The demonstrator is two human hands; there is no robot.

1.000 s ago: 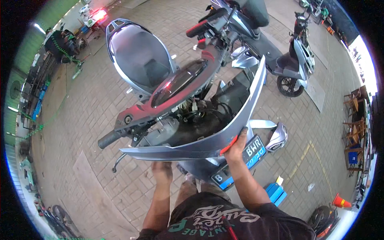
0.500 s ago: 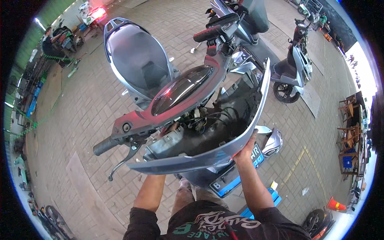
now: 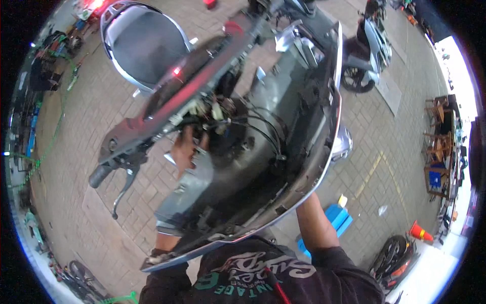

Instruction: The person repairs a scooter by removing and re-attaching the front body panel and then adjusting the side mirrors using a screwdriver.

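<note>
A silver front panel (image 3: 304,187) of a scooter is tilted towards my body, its dark inner side, cables (image 3: 273,139) and connectors (image 3: 215,114) exposed. My left hand (image 3: 188,152) reaches up into the wiring below the red-black handlebar cover (image 3: 167,99); its fingertips are blurred among the connectors. My right forearm (image 3: 316,223) runs up under the panel's right side, where the hand is hidden. The left grip (image 3: 98,175) and brake lever (image 3: 121,195) stick out at the left.
Scooter seat (image 3: 144,43) behind; another scooter (image 3: 369,55) at upper right. Blue toolbox (image 3: 334,220), orange cone (image 3: 420,230) and parked wheel (image 3: 392,253) at lower right. Wooden chairs (image 3: 435,144) line the right. A green hose (image 3: 48,152) runs along the left.
The panel has swung towards my body and opened further from the handlebar cover. My left hand has moved up into view in the wiring; my right hand has become hidden behind the panel.
</note>
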